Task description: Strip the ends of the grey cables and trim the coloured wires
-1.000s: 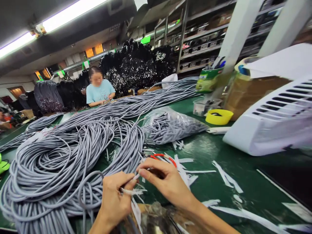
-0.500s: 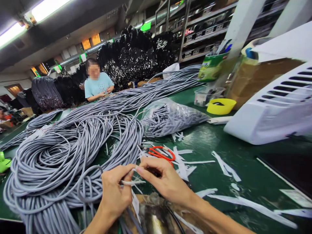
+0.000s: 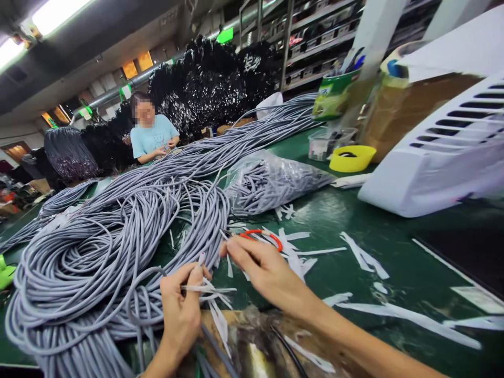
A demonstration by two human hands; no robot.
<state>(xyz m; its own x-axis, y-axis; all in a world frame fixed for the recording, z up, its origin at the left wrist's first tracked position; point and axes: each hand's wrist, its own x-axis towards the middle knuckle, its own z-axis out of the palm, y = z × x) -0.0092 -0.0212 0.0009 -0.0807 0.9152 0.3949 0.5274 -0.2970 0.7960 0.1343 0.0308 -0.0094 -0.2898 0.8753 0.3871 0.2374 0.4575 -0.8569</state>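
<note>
Sticking up from the pinching left hand (image 3: 181,307) is a cable end (image 3: 202,259).

Room to pass right of right hand (image 3: 262,268), over white strips (image 3: 417,320); cable coils (image 3: 98,247) block left, plastic bag (image 3: 275,184) far.
</note>
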